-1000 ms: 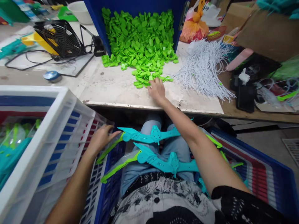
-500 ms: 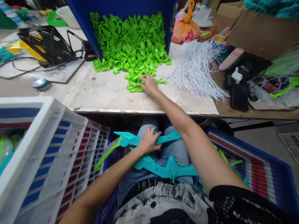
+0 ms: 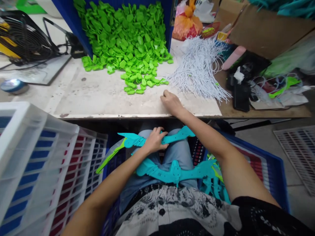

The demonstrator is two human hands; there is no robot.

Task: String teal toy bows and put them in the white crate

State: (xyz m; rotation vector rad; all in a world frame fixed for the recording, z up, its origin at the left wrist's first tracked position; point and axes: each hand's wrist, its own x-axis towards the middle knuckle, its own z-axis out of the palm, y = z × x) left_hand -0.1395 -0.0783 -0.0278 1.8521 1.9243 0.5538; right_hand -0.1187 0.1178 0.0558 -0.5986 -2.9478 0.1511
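My left hand (image 3: 155,140) grips the middle of a turquoise plastic toy bow (image 3: 176,137) above my knees, fingers wrapped over it. A bright green strip (image 3: 112,158) with a clear edge juts from that bow's left end. Across my thighs lies a second turquoise bow piece (image 3: 167,174), apart from my hand. My right hand (image 3: 171,103) is curled closed over the table's front part; whatever its fingers hold is hidden. Just beyond it are loose small green plastic pieces (image 3: 141,80), spilling from a large heap (image 3: 128,36) in a tipped blue bin (image 3: 71,23).
White cords (image 3: 200,70) lie in a bundle right of the green pieces. A white crate (image 3: 61,157) stands at my left, and a blue crate (image 3: 275,177) with more turquoise parts (image 3: 214,186) at my right. A black fan (image 3: 23,39) stands back left.
My right hand has drawn back from the green pieces toward the table's front edge, its fingers now curled. My left hand keeps its grip on the bow. The view has shifted slightly.
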